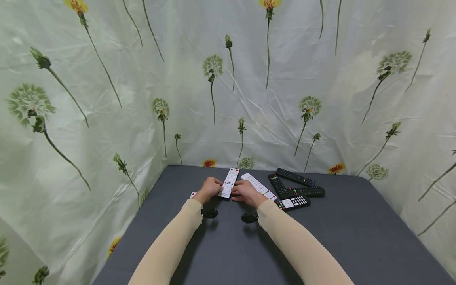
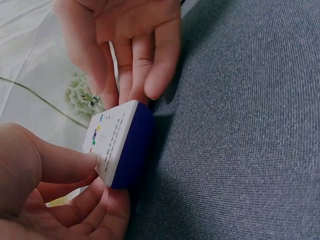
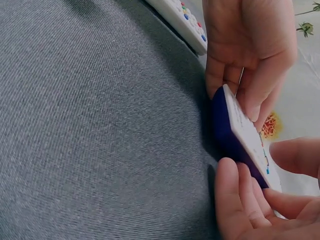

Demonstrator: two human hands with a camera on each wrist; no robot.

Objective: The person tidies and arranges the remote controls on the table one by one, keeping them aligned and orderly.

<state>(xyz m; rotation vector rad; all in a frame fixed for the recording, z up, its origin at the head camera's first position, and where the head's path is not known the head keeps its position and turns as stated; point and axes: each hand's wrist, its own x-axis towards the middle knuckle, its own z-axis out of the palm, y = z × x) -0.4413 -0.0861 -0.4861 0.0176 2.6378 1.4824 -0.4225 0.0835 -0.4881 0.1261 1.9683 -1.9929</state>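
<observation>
A white-faced remote control (image 1: 229,183) with a dark blue body lies on the grey table between both hands. My left hand (image 1: 209,187) pinches its left side; in the left wrist view the thumb rests on the white face and the fingers lie against the side. On the other side my right hand (image 1: 246,192) touches the blue edge with loosely bent fingers (image 3: 227,182), its thumb held just off the face in the right wrist view. Beside the left wrist, a second white remote (image 1: 193,194) is mostly hidden by that hand; its coloured buttons show in the right wrist view (image 3: 182,20).
Right of the hands lies a white remote (image 1: 258,185), slanted. Past it, several black remotes (image 1: 295,177) lie in a loose cluster, one with a white button pad (image 1: 287,203). A flower-printed cloth (image 1: 270,130) hangs along the table's far edge (image 1: 342,178) and left side.
</observation>
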